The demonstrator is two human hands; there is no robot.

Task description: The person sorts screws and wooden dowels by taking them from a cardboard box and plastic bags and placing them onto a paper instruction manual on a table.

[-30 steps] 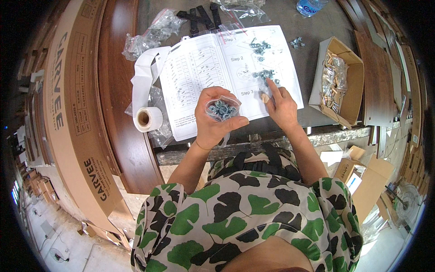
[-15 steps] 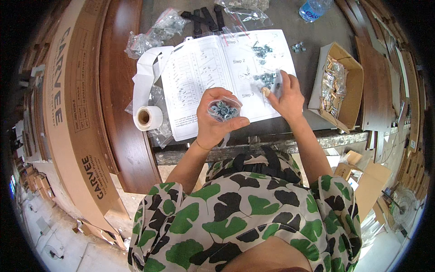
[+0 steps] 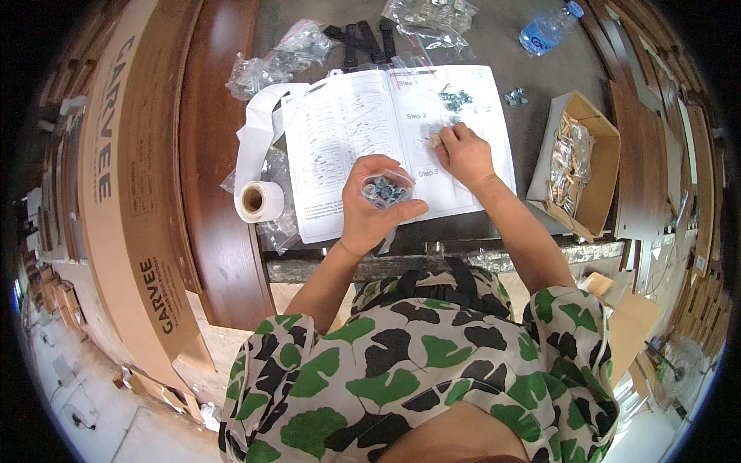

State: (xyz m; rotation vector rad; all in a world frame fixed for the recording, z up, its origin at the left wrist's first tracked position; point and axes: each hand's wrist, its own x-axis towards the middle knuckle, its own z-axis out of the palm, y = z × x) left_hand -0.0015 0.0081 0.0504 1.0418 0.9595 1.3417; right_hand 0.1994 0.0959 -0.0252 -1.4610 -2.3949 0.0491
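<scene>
My left hand (image 3: pixel 372 207) is wrapped round a small clear plastic bag (image 3: pixel 387 190). Its mouth gapes upward, and small silvery metal fittings show inside. Over the right page of the open instruction booklet (image 3: pixel 332 197), my right hand (image 3: pixel 465 156) has its fingers bunched and pointing down at the paper. What lies beneath those fingertips is hidden. Just beyond them, a loose pile of the same metal fittings (image 3: pixel 455 100) rests on the page.
Right of the booklet are a few loose fittings (image 3: pixel 515 97) and an open carton (image 3: pixel 600 174) of bagged hardware. A water bottle (image 3: pixel 549 29) lies at the far right. Bagged hardware (image 3: pixel 297 48), black straps (image 3: pixel 363 42) and a label roll (image 3: pixel 259 202) lie left and beyond.
My right hand's fingers were spread above a second pile of fittings; now they are bunched over that spot and the pile no longer shows. My left hand still holds the bag.
</scene>
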